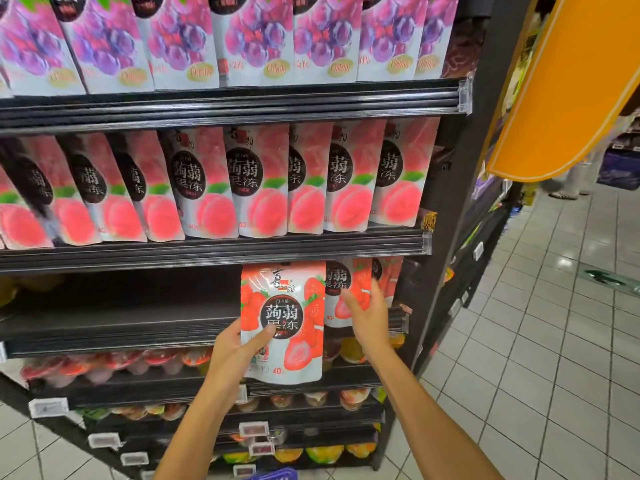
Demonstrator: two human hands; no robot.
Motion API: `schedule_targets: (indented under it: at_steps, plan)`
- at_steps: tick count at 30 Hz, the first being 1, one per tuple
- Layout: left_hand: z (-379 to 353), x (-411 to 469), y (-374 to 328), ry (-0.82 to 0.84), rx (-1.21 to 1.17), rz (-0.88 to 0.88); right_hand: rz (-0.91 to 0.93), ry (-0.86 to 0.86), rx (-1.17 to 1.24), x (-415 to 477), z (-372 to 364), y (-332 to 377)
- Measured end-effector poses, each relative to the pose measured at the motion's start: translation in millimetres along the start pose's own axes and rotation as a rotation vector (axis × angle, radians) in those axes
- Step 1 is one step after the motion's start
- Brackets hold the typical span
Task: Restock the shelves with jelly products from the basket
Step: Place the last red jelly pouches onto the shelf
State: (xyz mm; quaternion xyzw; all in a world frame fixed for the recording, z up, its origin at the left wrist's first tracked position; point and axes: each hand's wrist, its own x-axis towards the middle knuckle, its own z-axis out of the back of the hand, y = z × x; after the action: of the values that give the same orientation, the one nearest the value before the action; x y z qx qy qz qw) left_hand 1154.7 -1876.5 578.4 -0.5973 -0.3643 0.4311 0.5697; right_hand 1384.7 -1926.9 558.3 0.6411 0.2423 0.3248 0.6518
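Note:
My left hand (237, 351) grips a strawberry jelly pouch (287, 306) by its lower left edge, thumb across the front, and holds it upright in front of the third shelf (114, 327). My right hand (367, 313) rests with straight fingers against a second strawberry pouch (341, 282) that stands at the shelf's right end. One more pouch (388, 275) stands behind it on the right. The basket shows only as a blue rim (277, 474) at the bottom edge.
Peach jelly pouches (207, 185) fill the shelf above, grape pouches (207, 39) the top shelf. Jelly cups (114, 365) line the lower shelves. The third shelf's left part is dark and bare. A tiled aisle (536, 341) opens to the right under an orange banner (561, 88).

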Motion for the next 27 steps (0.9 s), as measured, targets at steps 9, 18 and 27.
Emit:
schedule_targets:
  at_steps: [9,18,27]
  plan:
    - [-3.7,-6.0,-1.5,-0.022,-0.009,-0.001,0.079,0.016,-0.12,-7.6,10.6,-1.5]
    - [-9.3,-2.8,-2.8,-0.059,-0.02,0.026,0.03,-0.158,-0.24,-2.0,1.6,11.6]
    - [-5.4,1.8,-1.3,-0.088,-0.005,0.048,0.078,-0.127,-0.209,4.6,-6.5,7.3]
